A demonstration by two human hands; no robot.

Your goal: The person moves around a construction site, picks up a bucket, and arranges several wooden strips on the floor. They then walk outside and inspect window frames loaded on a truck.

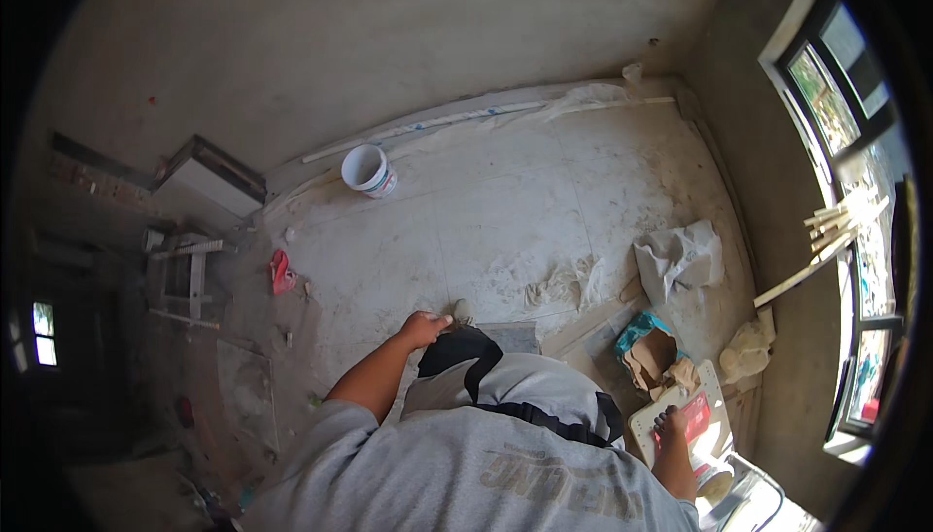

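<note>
My left hand [426, 329] is held low in front of me beside a black strap [478, 369]. Its fingers are curled closed, and whatever they may hold is too small to make out. The tip of a shoe [462, 311] shows just past it. At my right side, my right hand [671, 423] has its darkened fingers bent over a flat red object [696, 417]. Under that lies a beige board-like surface [712, 382] with small holes. A round tub [717, 483] stands close to my right forearm.
A white bucket [367, 171] stands near the far wall. Along that wall runs a long pale pole [428, 124]. To the right lie a crumpled white sheet [678, 258] and an opened paper bag [649, 352]. Wood strips [834, 231] lean at the window; a ladder-like frame [197, 274] stands left.
</note>
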